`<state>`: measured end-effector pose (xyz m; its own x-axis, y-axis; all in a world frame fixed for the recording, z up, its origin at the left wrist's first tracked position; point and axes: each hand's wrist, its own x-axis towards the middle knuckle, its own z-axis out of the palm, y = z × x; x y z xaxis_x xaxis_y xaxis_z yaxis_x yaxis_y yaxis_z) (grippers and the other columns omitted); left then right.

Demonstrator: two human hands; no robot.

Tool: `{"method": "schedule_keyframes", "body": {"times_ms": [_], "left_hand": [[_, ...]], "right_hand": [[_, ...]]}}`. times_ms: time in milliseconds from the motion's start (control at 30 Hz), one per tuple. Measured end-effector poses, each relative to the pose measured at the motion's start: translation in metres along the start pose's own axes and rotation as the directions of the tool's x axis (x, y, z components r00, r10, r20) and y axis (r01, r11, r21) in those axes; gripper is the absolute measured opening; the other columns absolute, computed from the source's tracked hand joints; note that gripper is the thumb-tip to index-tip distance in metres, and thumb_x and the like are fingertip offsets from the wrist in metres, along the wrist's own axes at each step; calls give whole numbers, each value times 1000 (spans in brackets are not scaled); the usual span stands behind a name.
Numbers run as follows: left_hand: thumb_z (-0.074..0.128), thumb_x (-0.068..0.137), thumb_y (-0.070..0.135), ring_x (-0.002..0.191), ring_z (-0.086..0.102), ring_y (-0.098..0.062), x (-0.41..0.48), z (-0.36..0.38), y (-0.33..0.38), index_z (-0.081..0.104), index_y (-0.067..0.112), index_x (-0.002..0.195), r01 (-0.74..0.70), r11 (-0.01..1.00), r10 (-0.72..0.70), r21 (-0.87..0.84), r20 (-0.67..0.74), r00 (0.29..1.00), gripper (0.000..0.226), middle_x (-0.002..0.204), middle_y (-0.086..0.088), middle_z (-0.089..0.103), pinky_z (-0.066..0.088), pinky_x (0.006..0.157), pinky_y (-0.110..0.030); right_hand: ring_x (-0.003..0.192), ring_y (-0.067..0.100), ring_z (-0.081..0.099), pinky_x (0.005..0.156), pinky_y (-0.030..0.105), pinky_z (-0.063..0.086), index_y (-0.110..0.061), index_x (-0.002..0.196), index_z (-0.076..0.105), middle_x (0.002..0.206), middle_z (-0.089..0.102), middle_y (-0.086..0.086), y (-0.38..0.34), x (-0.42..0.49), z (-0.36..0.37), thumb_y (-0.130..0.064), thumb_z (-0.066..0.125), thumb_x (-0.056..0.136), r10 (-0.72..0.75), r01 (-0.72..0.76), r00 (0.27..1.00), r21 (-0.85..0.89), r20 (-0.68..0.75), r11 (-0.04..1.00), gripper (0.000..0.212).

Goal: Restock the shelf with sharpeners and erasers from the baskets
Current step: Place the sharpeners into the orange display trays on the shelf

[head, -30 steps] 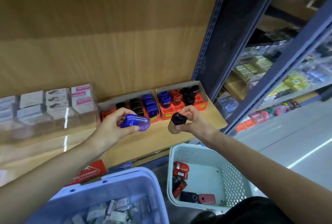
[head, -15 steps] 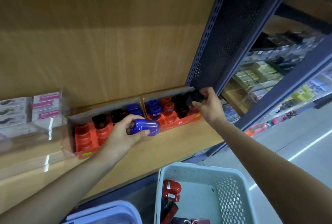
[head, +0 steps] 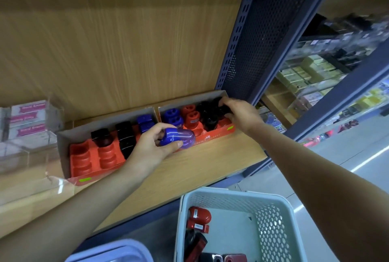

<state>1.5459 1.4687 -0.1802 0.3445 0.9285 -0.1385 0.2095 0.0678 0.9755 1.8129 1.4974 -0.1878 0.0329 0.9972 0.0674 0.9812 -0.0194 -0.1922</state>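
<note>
holding entry, item 1: blue sharpener (head: pixel 177 138), pinched between thumb and curled fingers of left hand (head: pixel 150 151), above the wooden shelf (head: pixel 210 162), in front of where the left tray (head: pixel 84 156) and right tray (head: pixel 212 134) meet; long axis near level, rounded end pointing right. item 2: black sharpener (head: pixel 216 104), rear right corner of right tray, right hand (head: pixel 241 114) fingers curled over it. white basket (head: pixel 231 197) below the shelf: red sharpeners (head: pixel 200 216) lying on their sides.
</note>
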Motion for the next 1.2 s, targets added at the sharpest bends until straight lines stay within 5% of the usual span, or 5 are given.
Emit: {"method": "schedule_keyframes", "body": {"times_ms": [300, 400, 567, 933, 1200], "left_hand": [[76, 75, 9, 84, 62, -8, -10, -6, 4, 58, 24, 97, -18, 999, 19, 39, -18, 1000, 31, 91, 1, 69, 45, 73, -10], [77, 74, 10, 77, 60, -8, -11, -9, 3, 55, 21, 90, -9, 998, 13, 62, -69, 998, 29, 86, 2, 68, 43, 70, -11], [80, 71, 12, 74, 55, -5, -13, -12, 6, 52, 32, 87, -93, 972, 106, 216, -48, 993, 38, 83, 10, 62, 40, 68, -16], [63, 88, 27, 129, 35, -14, -15, -11, -5, 44, 19, 137, -149, 625, 184, 766, 41, 982, 54, 138, 3, 46, 28, 106, -31], [50, 94, 35, 142, 8, -17, -19, -5, -23, 41, 26, 141, -199, 451, 160, 870, 140, 977, 49, 150, 12, 32, 5, 116, -37]], "right_hand": [[122, 33, 39, 102, 41, 31, -17, 143, 38, 144, 38, 9, -24, -13, 5, -1, 49, 85, 95, -99, 994, -84, -54, 992, 60], [114, 31, 46, 100, 37, 36, -10, 132, 48, 130, 48, 13, -54, -39, -6, -1, 52, 82, -7, 42, 977, 159, -213, 986, 50], [105, 6, 55, 90, 15, 43, -21, 126, 53, 118, 58, -3, -112, -82, -14, -22, 64, 89, -142, -25, 976, 736, 163, 677, 39], [100, 19, 59, 86, 39, 50, -26, 112, 51, 107, 63, 2, -83, -35, 9, -22, 65, 87, -80, 42, 992, 336, 100, 941, 29], [113, 22, 47, 95, 34, 38, -25, 128, 52, 122, 55, 3, -86, -23, 28, -25, 57, 92, -173, 164, 976, 73, 130, 984, 36]]}}
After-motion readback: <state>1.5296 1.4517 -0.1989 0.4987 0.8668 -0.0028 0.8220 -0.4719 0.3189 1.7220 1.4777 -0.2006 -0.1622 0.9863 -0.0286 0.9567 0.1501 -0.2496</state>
